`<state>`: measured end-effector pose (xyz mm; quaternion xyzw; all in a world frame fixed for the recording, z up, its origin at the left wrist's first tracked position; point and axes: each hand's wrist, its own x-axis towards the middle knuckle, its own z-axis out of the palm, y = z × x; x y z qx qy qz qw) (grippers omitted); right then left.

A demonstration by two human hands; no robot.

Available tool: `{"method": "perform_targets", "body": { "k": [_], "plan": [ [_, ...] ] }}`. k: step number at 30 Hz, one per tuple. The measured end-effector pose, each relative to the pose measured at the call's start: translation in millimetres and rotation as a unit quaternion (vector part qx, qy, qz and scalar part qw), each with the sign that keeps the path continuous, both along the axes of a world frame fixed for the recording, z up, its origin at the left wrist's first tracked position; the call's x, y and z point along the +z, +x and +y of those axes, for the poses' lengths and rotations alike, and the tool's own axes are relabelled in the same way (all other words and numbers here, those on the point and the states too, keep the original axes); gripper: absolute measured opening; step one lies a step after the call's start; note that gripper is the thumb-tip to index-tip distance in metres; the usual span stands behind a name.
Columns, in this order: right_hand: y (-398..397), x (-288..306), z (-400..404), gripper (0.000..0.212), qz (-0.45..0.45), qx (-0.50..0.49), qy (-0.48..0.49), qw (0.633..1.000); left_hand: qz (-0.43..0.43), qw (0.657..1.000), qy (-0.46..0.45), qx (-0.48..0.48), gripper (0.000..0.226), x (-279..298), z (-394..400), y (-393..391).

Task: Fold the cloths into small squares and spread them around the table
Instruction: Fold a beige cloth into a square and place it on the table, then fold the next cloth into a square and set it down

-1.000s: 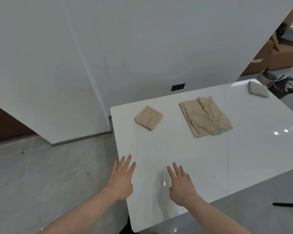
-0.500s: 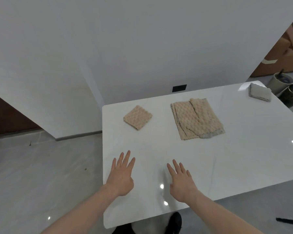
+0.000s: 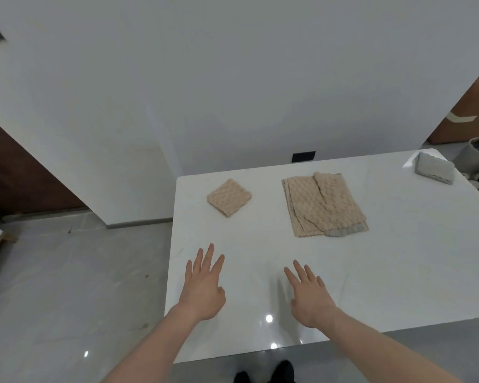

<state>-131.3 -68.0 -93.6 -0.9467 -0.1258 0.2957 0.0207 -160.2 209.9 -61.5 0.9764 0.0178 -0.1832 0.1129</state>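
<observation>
Both hands spread over the tabletop's near edge.
Left hand [image 3: 202, 288] and right hand [image 3: 310, 295] hold nothing; beige square [image 3: 229, 197] far-left, cloth pile [image 3: 322, 207] mid-far, grey square [image 3: 434, 171] far-right corner.

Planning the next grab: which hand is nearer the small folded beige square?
Left. The left hand lies open just below the small folded beige square; the right hand is open farther off, below the unfolded beige cloths.

Bare table [image 3: 398, 272] btwn hands & cloths; obstacles: beige square [image 3: 229, 197], unfolded stack [image 3: 322, 207], grey square [image 3: 434, 171].
</observation>
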Motion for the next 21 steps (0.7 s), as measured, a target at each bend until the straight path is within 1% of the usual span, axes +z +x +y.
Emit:
{"method": "perform_targets", "body": {
  "k": [4,12,16,21],
  "plan": [
    [-9.8,3.1,-8.4,0.083,-0.005,-0.004,0.015,1.0,-0.013,0.999,-0.04,0.031,0.075,3.1,0.6,0.4],
    [-1.3,8.5,-54.2,0.082,-0.029,-0.019,-0.003,0.999,-0.021,0.999,-0.041,0.021,0.074,10.0,-23.2,5.2],
    [16.4,12.5,-82.5,0.081,-0.039,-0.017,0.012,0.999,-0.023,0.998,-0.044,0.029,0.074,10.5,-51.3,12.9],
    [49.2,18.3,-132.3,0.079,-0.049,0.017,0.026,0.998,-0.026,0.998,-0.038,0.05,0.074,9.6,-109.5,31.1]
  ]
}}
